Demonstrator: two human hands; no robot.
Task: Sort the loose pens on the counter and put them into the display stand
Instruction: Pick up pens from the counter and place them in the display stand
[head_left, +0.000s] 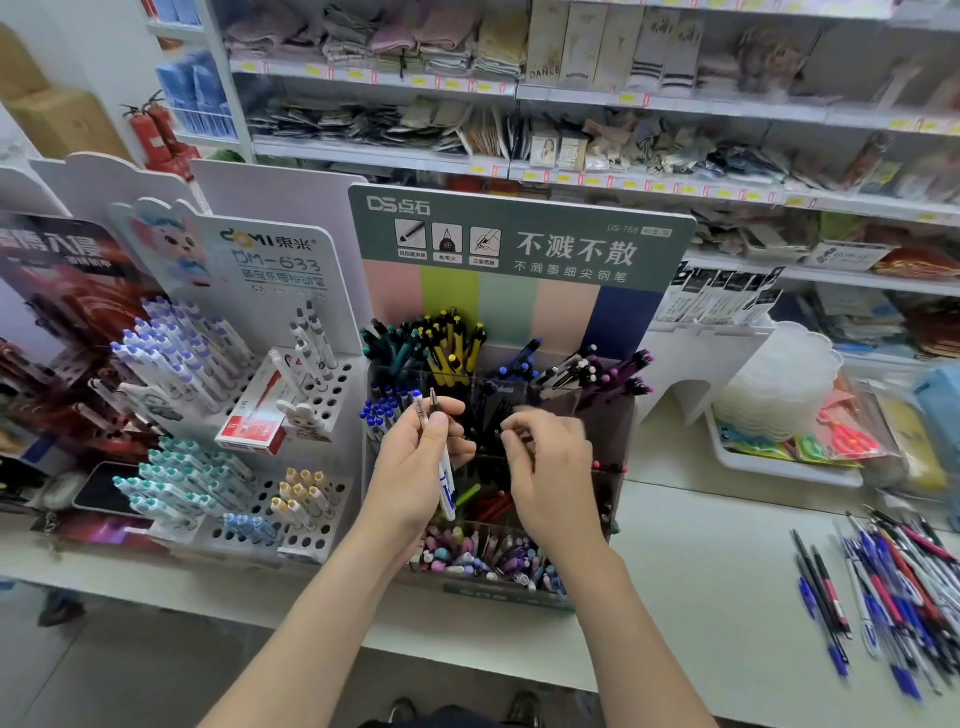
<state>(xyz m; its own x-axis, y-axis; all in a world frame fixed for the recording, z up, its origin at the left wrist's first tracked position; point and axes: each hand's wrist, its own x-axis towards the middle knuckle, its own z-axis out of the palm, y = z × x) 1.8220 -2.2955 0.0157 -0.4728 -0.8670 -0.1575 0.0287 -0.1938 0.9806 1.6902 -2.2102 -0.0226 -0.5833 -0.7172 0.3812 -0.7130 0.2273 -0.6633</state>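
- White plastic pens with blue print (448, 488) stand upright in my left hand (415, 467), thumb and curled fingers gripping them together with a dark-tipped pen (434, 399)
- My left hand is in front of the clear acrylic display stand with the green header board (519, 244), just beside its compartment of blue-capped pens (379, 413)
- My right hand (550, 467) hovers over the middle compartment of black pens (488, 415); its fingers are curled with thumb and forefinger close together, but blur keeps me from telling whether they pinch anything
- Back compartments of the stand hold teal, yellow-and-black, blue and purple pens in separate groups, and the front compartment holds pastel pink and purple pens (478, 556)
- Loose pile of blue, red and black pens (893, 587) lies on the white bench (701, 571), well to the right of the stand and apart from both hands
- White perforated pen rack (332, 384) stands just left of the stand, carrying purple-capped and teal-capped pens, with a red and white box (254, 421) lying on it
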